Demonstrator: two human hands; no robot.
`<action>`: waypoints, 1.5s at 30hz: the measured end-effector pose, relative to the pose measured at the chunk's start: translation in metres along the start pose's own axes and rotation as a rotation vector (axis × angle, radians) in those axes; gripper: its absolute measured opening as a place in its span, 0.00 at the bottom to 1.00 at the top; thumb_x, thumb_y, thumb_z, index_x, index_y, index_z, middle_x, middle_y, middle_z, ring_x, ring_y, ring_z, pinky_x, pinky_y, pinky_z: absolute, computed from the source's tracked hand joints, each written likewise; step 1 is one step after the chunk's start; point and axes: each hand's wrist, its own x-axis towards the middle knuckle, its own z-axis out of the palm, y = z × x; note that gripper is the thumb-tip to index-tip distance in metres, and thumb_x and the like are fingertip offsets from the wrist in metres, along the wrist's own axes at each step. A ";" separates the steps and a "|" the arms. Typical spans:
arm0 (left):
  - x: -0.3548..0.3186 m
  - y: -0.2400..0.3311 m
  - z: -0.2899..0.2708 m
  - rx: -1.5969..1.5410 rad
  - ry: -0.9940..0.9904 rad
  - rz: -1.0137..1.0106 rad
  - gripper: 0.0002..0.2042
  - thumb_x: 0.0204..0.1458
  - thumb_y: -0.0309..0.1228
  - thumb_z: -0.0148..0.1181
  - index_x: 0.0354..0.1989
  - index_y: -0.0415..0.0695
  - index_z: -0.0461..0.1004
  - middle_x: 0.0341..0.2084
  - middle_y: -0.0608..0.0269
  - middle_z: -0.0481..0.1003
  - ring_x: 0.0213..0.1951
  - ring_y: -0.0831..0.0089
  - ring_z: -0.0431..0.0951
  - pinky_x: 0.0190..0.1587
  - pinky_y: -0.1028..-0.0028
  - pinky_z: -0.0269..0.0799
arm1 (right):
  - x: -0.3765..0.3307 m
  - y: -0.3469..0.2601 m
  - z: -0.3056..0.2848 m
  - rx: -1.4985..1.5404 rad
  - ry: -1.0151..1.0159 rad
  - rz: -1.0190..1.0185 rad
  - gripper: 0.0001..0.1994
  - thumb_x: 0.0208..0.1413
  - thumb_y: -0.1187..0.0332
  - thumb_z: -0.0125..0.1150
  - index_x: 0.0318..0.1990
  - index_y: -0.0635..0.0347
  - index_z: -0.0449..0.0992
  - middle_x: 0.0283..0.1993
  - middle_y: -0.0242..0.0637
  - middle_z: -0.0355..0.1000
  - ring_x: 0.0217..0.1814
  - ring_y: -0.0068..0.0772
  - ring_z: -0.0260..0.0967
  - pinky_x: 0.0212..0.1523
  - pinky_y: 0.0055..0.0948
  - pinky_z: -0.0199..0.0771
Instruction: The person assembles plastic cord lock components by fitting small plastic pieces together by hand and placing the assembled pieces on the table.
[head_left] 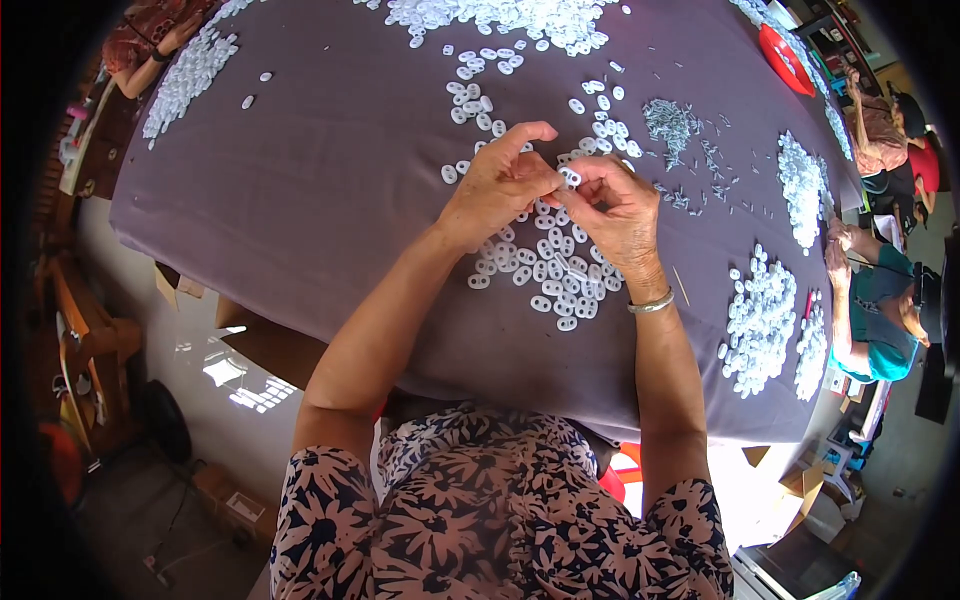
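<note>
Both hands meet over the table, above a loose pile of white oval plastic pieces with two holes (545, 268). My right hand (622, 208), with a bracelet at its wrist, pinches one white two-hole piece (570, 176) between thumb and fingers. My left hand (497, 190) comes up against that piece from the left. Its thumb and a finger are pressed together at the tips, the index finger raised; anything small between them is hidden. To the right of my hands lies a heap of small grey screws or pins (672, 128).
A dark cloth (300, 190) covers the table. More white pieces are heaped at the far edge (500, 15), far left (195, 80) and right (760, 320). A red bowl (786, 60) stands far right. Other people sit at the left and right edges; a thin stick (681, 286) lies near my right wrist.
</note>
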 end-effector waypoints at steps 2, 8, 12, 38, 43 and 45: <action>0.000 0.000 -0.002 0.018 -0.003 -0.003 0.18 0.55 0.26 0.57 0.54 0.43 0.64 0.25 0.68 0.74 0.29 0.81 0.74 0.27 0.82 0.65 | 0.000 -0.006 0.003 -0.029 0.036 -0.004 0.11 0.46 0.85 0.63 0.38 0.65 0.75 0.33 0.29 0.72 0.32 0.14 0.70 0.29 0.15 0.73; 0.002 -0.001 -0.003 0.056 0.016 -0.024 0.16 0.55 0.26 0.56 0.52 0.42 0.67 0.24 0.68 0.74 0.27 0.81 0.74 0.25 0.81 0.66 | -0.002 -0.007 0.003 -0.120 0.034 -0.071 0.13 0.42 0.85 0.64 0.38 0.66 0.74 0.31 0.29 0.71 0.29 0.12 0.68 0.26 0.14 0.71; 0.002 0.000 -0.002 0.029 -0.002 0.002 0.15 0.55 0.28 0.58 0.49 0.40 0.66 0.21 0.67 0.74 0.23 0.84 0.70 0.23 0.82 0.63 | -0.001 -0.008 0.003 -0.129 0.072 -0.113 0.14 0.41 0.85 0.64 0.38 0.65 0.74 0.30 0.29 0.70 0.26 0.12 0.67 0.25 0.14 0.69; -0.003 -0.010 0.014 -0.073 0.013 0.011 0.16 0.54 0.23 0.56 0.52 0.46 0.72 0.23 0.74 0.70 0.27 0.86 0.68 0.29 0.82 0.66 | -0.004 -0.011 -0.002 -0.500 -0.169 -0.242 0.10 0.49 0.72 0.61 0.30 0.66 0.65 0.25 0.45 0.69 0.28 0.47 0.72 0.27 0.37 0.72; -0.004 -0.011 0.015 -0.088 -0.009 0.009 0.16 0.54 0.23 0.55 0.52 0.46 0.73 0.23 0.74 0.69 0.26 0.86 0.67 0.29 0.82 0.65 | -0.003 -0.012 -0.001 -0.478 -0.176 -0.242 0.10 0.51 0.71 0.60 0.29 0.65 0.65 0.23 0.45 0.69 0.27 0.47 0.72 0.26 0.38 0.72; -0.006 -0.011 0.017 -0.097 0.034 0.009 0.16 0.54 0.23 0.54 0.52 0.46 0.73 0.22 0.75 0.69 0.26 0.86 0.67 0.29 0.81 0.65 | -0.004 -0.012 0.000 -0.482 -0.191 -0.213 0.10 0.51 0.70 0.59 0.29 0.65 0.65 0.22 0.45 0.68 0.26 0.47 0.71 0.26 0.38 0.72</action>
